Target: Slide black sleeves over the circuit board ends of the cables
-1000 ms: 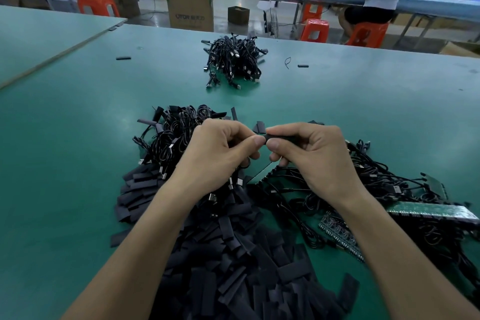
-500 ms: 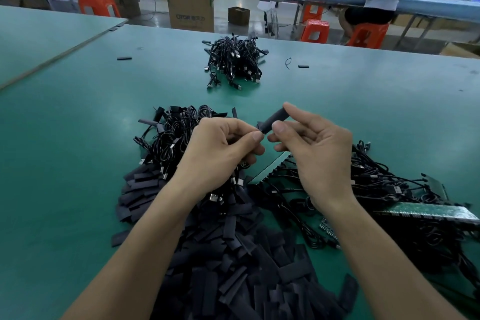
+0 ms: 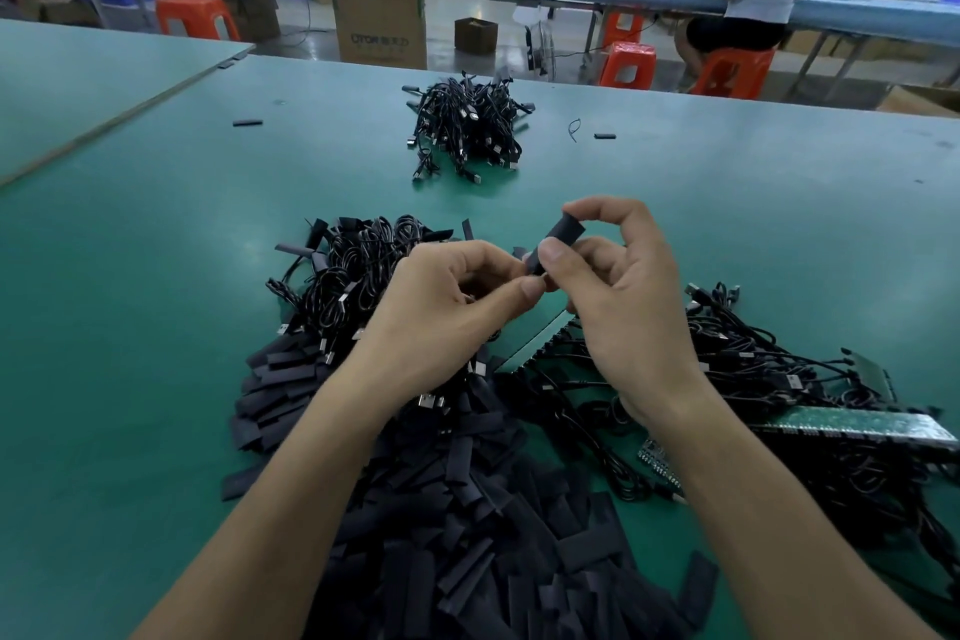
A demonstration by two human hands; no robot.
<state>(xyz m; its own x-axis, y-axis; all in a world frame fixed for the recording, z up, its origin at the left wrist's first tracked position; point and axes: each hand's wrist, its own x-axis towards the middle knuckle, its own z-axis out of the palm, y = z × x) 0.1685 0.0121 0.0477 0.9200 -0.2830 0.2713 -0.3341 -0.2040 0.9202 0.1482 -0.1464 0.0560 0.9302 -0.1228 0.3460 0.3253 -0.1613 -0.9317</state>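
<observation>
My right hand point(image 3: 618, 296) pinches a black sleeve point(image 3: 558, 235) between thumb and fingers, its far end tilted up and away. My left hand point(image 3: 447, 307) meets the sleeve's near end with curled fingers that pinch a cable end; the circuit board itself is hidden by my fingers. Under both hands lies a big heap of flat black sleeves point(image 3: 457, 509). A tangle of black cables point(image 3: 353, 265) lies to the left of my hands. More cables with green circuit boards point(image 3: 852, 424) lie on the right.
A separate pile of black cables point(image 3: 467, 130) sits farther back on the green table point(image 3: 156, 276). Loose sleeves point(image 3: 247, 123) lie scattered beyond. A person sits on an orange stool point(image 3: 732, 68) at the far bench, near cardboard boxes point(image 3: 382, 16).
My right hand has lifted and tilted the sleeve from level to steeply angled upward. My left hand has stayed at the sleeve's near end.
</observation>
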